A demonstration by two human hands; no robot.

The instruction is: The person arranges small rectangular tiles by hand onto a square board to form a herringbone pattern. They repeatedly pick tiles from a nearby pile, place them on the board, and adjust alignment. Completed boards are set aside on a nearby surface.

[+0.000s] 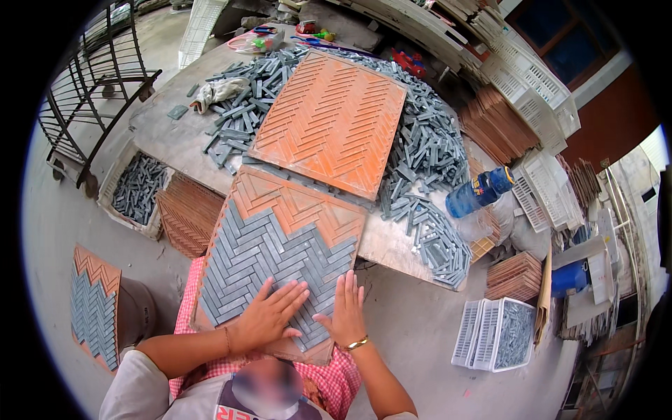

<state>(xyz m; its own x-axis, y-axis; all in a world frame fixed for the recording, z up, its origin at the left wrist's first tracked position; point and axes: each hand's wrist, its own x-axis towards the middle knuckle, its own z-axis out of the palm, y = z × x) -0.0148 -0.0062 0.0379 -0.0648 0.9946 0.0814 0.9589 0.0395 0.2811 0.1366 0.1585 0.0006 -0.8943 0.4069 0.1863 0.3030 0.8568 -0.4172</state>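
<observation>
An orange grooved tray (308, 210) leans from the table edge toward my lap. Grey strip tiles (245, 245) fill most of it in a herringbone pattern, while its far end shows bare zigzag grooves. My left hand (269, 318) lies flat on the tiles near the tray's close end, fingers outstretched. At the tray's right edge my right hand (343, 308) rests with straight fingers and the thumb apart, a gold bangle on its wrist. Beyond lies a second orange tray (336, 119) with grooves and no tiles in it, on top of the heap of loose grey strips (427, 147).
A blue bottle (476, 192) stands on the table's right. Crates of strips stand at left (105, 189) and right (490, 336). Stacked orange trays (189, 217) lean near the left crate. Another tiled tray (94, 308) rests by a brown bucket (136, 308). A metal cart (91, 91) stands far left.
</observation>
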